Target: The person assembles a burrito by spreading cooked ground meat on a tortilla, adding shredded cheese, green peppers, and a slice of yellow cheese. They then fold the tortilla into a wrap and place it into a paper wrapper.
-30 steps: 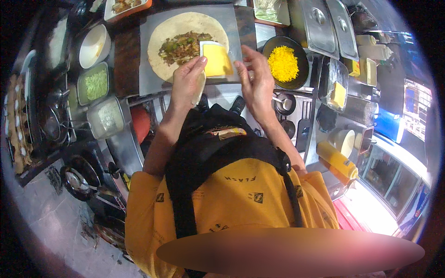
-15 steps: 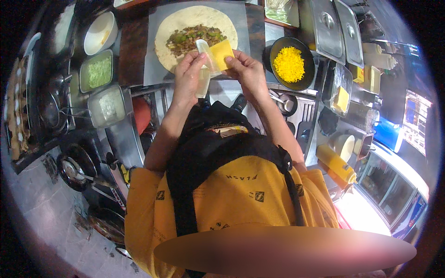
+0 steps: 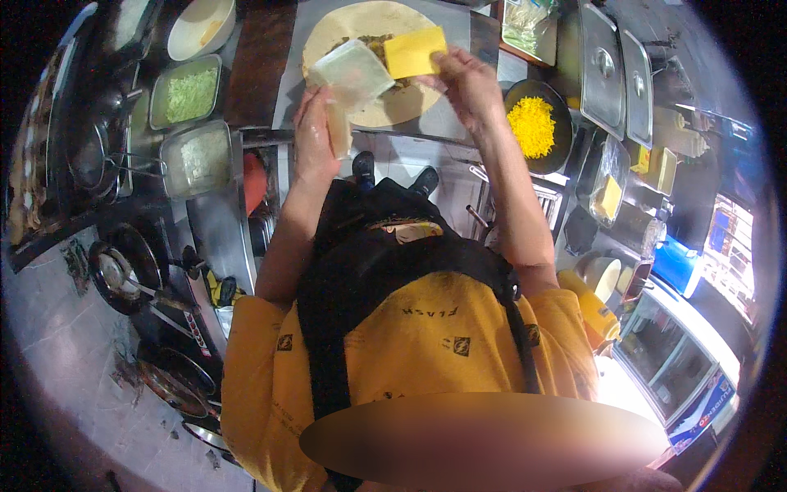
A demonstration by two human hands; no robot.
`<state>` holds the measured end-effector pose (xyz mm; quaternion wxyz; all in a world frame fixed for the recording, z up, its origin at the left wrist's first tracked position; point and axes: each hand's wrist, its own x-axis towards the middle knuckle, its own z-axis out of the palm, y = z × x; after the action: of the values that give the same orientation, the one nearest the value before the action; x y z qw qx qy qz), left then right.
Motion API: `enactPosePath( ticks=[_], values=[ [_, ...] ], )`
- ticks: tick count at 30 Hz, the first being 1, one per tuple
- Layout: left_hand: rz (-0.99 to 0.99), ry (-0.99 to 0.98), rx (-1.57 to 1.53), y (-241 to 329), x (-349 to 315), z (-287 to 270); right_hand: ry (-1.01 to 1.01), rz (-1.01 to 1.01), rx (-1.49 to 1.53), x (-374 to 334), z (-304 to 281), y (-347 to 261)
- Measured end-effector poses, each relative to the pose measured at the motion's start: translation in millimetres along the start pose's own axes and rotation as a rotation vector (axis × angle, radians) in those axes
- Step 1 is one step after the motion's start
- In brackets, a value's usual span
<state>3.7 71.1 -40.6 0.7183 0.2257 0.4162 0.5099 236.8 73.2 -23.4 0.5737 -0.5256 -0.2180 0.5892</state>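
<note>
Between the thumb and fingers of my right hand [image 3: 471, 86] is a yellow cheese slice [image 3: 414, 52], held flat by its edge. My left hand [image 3: 316, 131] is closed on a clear plastic wrapper [image 3: 354, 72], which spreads out beside the slice; a folded flap of it hangs below the fingers. Slice and wrapper look apart. Both are over a large round tortilla [image 3: 332, 25] topped with browned filling that they partly hide. The tortilla lies on white paper [image 3: 288, 82] on the dark counter.
To the right stand a black bowl of yellow rice-like food [image 3: 533, 127], a tub with another cheese slice [image 3: 608, 197] and lidded steel pans [image 3: 602, 66]. On the left are a tub of shredded greens [image 3: 187, 94], a tub of white bits [image 3: 197, 160] and a white bowl [image 3: 201, 29].
The cheese slice has come away from its wrapper. My right hand has moved right and up with the slice, while the wrapper has opened out in my left hand.
</note>
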Motion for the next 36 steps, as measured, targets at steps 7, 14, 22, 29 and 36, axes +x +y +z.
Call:
enactPosePath(
  ticks=[7,14,22,29,36],
  values=[
    [0.075,0.240,0.117,13,13,-57,-0.054,-0.324,-0.608,39,-11,-53],
    [-0.010,0.293,0.058,19,7,-71,-0.379,-0.335,-1.195,64,31,-40],
    [0.026,0.206,0.058,8,5,-87,-0.424,-0.421,-1.431,68,69,-4],
    [0.046,0.219,0.045,6,-1,-81,-0.353,-0.588,-1.562,91,61,18],
    [0.075,0.208,0.073,15,-5,-58,-0.332,-0.515,-1.902,95,49,25]
  ],
)
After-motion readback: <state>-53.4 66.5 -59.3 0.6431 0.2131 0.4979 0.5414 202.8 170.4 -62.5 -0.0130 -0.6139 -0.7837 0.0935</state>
